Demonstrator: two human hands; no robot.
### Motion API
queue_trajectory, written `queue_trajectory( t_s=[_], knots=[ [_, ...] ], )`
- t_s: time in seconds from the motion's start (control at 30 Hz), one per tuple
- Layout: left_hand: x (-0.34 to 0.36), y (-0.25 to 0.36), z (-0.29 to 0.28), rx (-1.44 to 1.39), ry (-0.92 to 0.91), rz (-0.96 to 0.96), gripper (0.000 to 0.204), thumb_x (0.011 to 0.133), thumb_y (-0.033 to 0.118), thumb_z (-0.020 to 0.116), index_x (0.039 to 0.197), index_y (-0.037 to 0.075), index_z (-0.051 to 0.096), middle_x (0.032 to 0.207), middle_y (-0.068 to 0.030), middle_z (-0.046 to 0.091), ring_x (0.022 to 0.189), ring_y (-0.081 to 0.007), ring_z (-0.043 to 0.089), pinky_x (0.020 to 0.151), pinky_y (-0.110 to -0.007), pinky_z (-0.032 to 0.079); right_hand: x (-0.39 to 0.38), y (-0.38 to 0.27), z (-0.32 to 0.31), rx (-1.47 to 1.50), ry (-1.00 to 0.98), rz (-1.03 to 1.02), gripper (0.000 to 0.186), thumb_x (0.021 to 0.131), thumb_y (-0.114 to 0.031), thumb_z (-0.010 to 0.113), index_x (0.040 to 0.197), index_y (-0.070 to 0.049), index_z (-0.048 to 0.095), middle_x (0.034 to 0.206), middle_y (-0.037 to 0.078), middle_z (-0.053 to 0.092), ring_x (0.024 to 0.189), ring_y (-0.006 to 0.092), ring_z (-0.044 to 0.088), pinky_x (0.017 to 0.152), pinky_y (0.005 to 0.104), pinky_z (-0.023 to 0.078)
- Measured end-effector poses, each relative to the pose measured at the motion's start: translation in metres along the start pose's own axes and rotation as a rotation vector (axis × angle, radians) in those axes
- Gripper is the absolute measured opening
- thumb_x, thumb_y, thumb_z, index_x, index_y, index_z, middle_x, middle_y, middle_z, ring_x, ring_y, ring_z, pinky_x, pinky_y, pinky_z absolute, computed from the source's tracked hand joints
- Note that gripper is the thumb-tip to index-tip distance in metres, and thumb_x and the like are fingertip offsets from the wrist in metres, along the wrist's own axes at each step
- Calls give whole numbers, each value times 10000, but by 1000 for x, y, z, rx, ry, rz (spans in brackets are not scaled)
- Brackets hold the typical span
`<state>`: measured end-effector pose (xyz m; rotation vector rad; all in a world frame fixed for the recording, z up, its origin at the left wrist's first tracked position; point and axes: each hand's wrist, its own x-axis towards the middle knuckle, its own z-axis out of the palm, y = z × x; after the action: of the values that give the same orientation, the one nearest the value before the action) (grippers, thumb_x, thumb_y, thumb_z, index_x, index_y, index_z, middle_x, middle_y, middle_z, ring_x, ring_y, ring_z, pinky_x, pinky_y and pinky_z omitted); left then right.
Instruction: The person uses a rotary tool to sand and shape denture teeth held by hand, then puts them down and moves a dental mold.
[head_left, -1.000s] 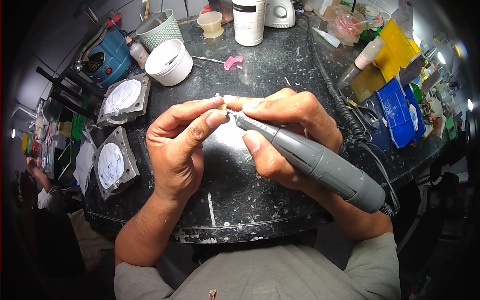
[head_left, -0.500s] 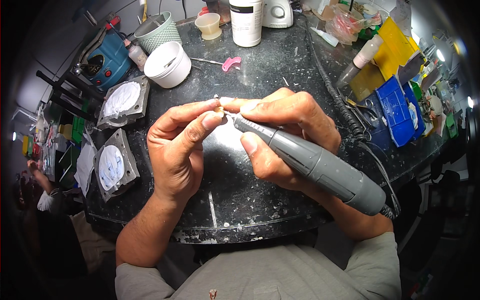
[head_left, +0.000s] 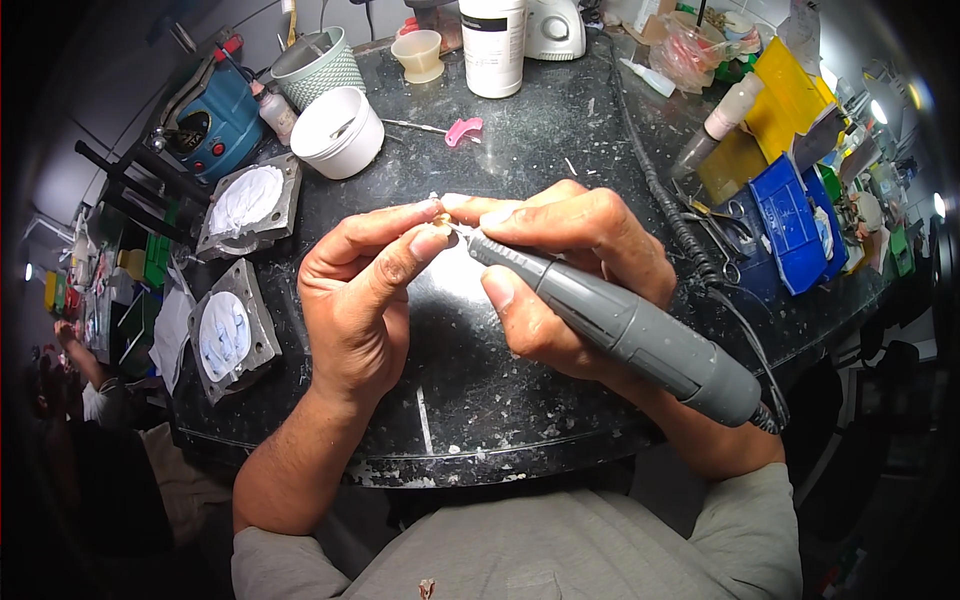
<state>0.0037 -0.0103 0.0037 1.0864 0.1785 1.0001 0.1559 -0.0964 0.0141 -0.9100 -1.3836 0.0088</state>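
Fingers of the left hand (head_left: pixel 350 290) pinch a tiny yellowish piece (head_left: pixel 443 219) above the scuffed black table (head_left: pixel 490 420), seemingly to steady it, while the right hand (head_left: pixel 608 235) grips a long dark-grey plastic handpiece (head_left: pixel 640 335) pen-like, presumably for fine control at the piece's right.

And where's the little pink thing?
In the head view, the pink piece lies on the black table beyond the fingers of the left hand, right of the white tub, by a thin tool.
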Motion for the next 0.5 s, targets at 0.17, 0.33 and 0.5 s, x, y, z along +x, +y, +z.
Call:
queue_trajectory(
  t_s=[0.17, 0.33, 0.5],
  knots=[
    [-1, 1, 1, 16, -6, -8, 183, 877, -19, 679, 1057, -47, 680, 1037, -170, 711, 962, -187, 689, 918, -316, 540, -2, 0, 1, 41, 41, 15, 277, 683, 8, 734, 939, 7, 627, 901, 148, 707, 821, 221, 736, 698, 305, 605],
    [2, 1, -2, -232, 9, -212, 223, 914, 63, 665, 1113, -36, 653, 1020, -139, 703, 945, -180, 682, 897, -319, 549, -2, -2, -1, 43, 34, 25, 284, 683, 19, 731, 946, 16, 626, 907, 149, 709, 830, 219, 736, 709, 307, 609],
    [1, 2, 0, -295, 28, -269, 254, 925, 82, 656, 1147, -39, 634, 1008, -140, 702, 926, -181, 690, 889, -314, 559, 1, -4, -5, -7, -19, 22, 278, 689, 26, 727, 951, 25, 633, 906, 143, 710, 840, 218, 737, 723, 303, 612]
  ],
)
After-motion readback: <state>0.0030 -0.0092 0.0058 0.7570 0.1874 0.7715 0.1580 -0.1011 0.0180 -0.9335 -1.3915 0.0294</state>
